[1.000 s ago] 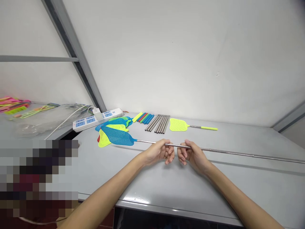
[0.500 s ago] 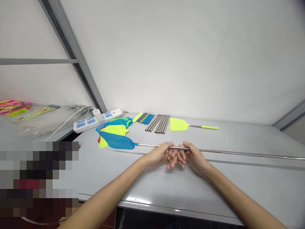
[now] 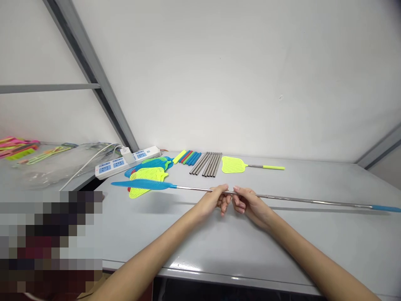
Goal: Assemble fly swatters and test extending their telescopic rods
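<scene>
A long telescopic fly swatter (image 3: 194,189) lies across both hands just above the grey table. Its blue head is at the left, turned nearly edge-on, and its blue grip is at the far right. My left hand (image 3: 217,198) pinches the thin metal rod between thumb and fingers. Close beside it, my right hand (image 3: 249,203) grips the same rod, with thumb on top and fingers curled beneath. Behind the blue head lies a stack of yellow swatter heads (image 3: 147,177), with blue swatter heads (image 3: 163,164) farther back.
Several metal tubes (image 3: 206,164) and coloured grips (image 3: 188,157) lie in rows near the wall. To their right is a yellow fly swatter (image 3: 233,164). A white power strip (image 3: 109,167) sits at the back left. Plastic bags (image 3: 69,163) lie on the left table (image 3: 84,184).
The blue head has rolled from showing its mesh face to nearly edge-on. The rod has shortened, bringing its blue grip into view at right. Both hands have drawn slightly closer together.
</scene>
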A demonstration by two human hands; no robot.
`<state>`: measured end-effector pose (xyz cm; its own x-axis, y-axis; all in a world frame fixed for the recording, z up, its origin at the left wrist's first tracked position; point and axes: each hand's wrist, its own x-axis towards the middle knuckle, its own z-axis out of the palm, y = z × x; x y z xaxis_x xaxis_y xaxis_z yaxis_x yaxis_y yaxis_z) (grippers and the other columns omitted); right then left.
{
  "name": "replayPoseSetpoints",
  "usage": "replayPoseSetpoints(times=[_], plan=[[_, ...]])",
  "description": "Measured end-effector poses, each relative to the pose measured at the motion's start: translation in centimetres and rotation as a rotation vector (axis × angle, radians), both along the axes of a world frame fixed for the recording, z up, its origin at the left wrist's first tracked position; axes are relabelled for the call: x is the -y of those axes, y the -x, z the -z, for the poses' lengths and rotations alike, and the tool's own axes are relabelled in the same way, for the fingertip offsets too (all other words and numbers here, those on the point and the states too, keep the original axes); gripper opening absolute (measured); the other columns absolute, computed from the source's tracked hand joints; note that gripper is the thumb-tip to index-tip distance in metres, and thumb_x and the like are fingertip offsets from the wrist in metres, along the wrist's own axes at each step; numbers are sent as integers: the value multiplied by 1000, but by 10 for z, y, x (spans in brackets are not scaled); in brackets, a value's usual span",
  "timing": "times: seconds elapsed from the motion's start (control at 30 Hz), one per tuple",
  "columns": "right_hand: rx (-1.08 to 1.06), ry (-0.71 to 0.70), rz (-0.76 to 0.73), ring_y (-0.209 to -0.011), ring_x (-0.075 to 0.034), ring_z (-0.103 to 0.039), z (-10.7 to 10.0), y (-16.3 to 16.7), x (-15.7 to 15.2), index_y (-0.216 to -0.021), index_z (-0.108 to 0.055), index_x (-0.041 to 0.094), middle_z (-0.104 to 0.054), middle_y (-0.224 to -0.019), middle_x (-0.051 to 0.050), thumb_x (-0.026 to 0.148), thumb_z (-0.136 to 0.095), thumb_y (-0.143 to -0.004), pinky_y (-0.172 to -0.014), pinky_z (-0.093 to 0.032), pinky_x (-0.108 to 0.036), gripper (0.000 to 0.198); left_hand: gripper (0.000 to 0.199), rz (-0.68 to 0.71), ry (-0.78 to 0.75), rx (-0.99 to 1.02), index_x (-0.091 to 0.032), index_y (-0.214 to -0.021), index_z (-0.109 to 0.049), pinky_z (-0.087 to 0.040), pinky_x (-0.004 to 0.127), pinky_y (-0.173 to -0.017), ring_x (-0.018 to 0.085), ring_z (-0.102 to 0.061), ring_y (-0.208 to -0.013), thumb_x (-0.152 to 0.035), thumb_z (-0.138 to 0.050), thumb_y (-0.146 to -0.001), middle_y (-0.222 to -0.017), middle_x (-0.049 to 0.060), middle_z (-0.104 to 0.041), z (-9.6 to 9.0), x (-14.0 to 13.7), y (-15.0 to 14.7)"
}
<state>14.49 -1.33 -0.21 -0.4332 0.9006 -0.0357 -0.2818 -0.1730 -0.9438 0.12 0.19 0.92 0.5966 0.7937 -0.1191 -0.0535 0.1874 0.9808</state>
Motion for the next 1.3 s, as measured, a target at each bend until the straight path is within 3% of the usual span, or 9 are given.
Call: replayPoseSetpoints(times=[0.23,0.4,0.77,0.93,1.0,1.17,1.3], plan=[[76,-24,10,-39,-6,-31,-3,-3,-2,-52,-49,14,-29,-42,5,36,-43,-77,-46,-23,-23,34,31,-253,-26,9,-15,-56,-47,-35,22,-47,10,-43,-42,-41,-41,-73,-41,-2,-45,3,-4,2],[142,-97,14,-40,-6,-33,-10,-11,-4,-52,-50,13,-32,-42,5,35,-44,-76,-45,-24,-23,33,36,-344,-13,168,-14,-57,-48,-36,22,-49,9,-44,-44,-44,-36,-74,-47,-1,-46,1,-5,4],[220,-154,62,-43,-7,-33,-16,-16,-5,-53,-50,14,-32,-45,4,37,-43,-77,-46,-24,-23,34,39,-930,-27,610,-15,-61,-47,-36,22,-47,9,-46,-42,-50,-32,-71,-46,-2,-46,-9,-17,23],[270,-220,82,-44,-7,-35,-14,-15,-5,-54,-50,14,-33,-44,4,38,-42,-77,-47,-26,-23,34,41,-1150,-25,651,-15,-66,-47,-37,23,-46,10,-47,-41,-52,-29,-71,-48,-1,-50,-14,-23,31],[276,-238,87,-44,-7,-35,-14,-15,-5,-55,-51,14,-34,-45,4,38,-41,-78,-48,-27,-23,35,38,-1156,-3,617,-14,-67,-48,-37,22,-46,10,-47,-40,-46,-28,-74,-49,-1,-51,-14,-25,32],[287,-210,-47,-45,-9,-41,-16,-15,1,-60,-53,13,-41,-49,0,41,-27,-82,-49,-32,-24,45,32,-922,119,456,-12,-65,-52,-35,21,-44,10,-49,-42,-34,-30,-75,-47,1,-53,-7,-28,32],[255,-159,-149,-44,-10,-44,-16,-13,4,-63,-53,12,-45,-50,-1,42,-21,-82,-47,-33,-24,48,34,-931,185,427,-11,-66,-53,-35,21,-45,10,-47,-41,-32,-27,-74,-46,2,-53,1,-27,29]])
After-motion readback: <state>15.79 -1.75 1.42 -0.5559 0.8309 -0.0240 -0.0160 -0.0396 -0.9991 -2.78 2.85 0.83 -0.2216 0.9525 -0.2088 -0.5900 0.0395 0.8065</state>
